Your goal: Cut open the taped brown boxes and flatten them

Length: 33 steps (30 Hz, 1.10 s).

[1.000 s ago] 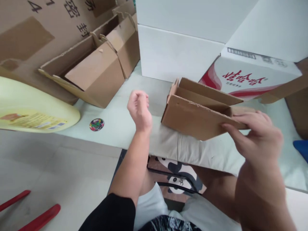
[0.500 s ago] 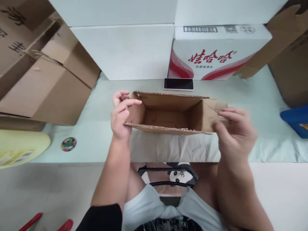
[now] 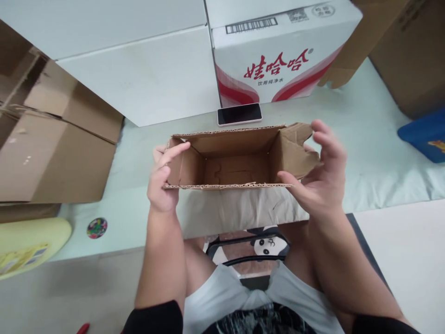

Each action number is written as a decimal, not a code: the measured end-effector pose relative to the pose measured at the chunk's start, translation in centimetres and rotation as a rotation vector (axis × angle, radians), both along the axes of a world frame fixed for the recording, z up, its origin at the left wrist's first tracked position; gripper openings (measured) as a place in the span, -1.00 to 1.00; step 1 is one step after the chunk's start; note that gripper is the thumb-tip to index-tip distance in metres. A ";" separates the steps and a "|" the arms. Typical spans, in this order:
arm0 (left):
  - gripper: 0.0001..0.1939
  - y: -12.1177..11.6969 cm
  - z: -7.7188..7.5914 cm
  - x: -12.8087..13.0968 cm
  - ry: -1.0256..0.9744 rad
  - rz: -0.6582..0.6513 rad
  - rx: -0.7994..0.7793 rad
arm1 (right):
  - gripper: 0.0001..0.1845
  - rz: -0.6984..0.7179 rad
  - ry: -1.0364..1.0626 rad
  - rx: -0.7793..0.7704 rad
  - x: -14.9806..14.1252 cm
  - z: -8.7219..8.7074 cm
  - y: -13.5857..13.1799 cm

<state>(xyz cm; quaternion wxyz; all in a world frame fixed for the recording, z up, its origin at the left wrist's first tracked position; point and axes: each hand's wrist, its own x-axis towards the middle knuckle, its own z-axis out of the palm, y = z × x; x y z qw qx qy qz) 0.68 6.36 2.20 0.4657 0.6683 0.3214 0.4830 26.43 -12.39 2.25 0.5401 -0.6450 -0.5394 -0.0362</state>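
An open-topped narrow cardboard box [image 3: 239,174] is held between my two hands over the front of the cloth-covered surface, its bare inside facing up. My left hand [image 3: 163,181] grips the left end, index finger stretched over the rim and thumb at the near corner. At the other end, my right hand [image 3: 325,171] has its thumb on the near right corner. Its index finger is raised beside the outward-folded end flap [image 3: 297,148], and its other fingers are partly hidden behind that flap.
Behind the box lies a phone [image 3: 239,114], close to a white carton with red lettering [image 3: 278,69] and plain white boxes [image 3: 146,83]. Brown cartons [image 3: 66,153], a yellow bottle [image 3: 34,241] and a round colourful disc [image 3: 97,228] are left; a blue container [image 3: 424,137] is right.
My left hand, first a loose fist apart from the box, has come onto its left end. The box has turned open side toward me, and my right hand has shifted around its right end flap.
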 end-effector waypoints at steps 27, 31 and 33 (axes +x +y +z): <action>-0.56 -0.3 0.4 -1.1 0.012 -0.093 0.253 | -0.66 0.092 0.010 -0.082 -1.0 1.4 -0.3; -0.54 -0.3 0.4 -1.1 0.028 -0.091 0.252 | -0.63 0.087 0.004 -0.097 -0.8 1.3 -0.4; -0.56 -0.4 0.3 -1.1 0.023 -0.100 0.251 | -0.63 0.092 0.001 -0.095 -0.8 1.2 -0.4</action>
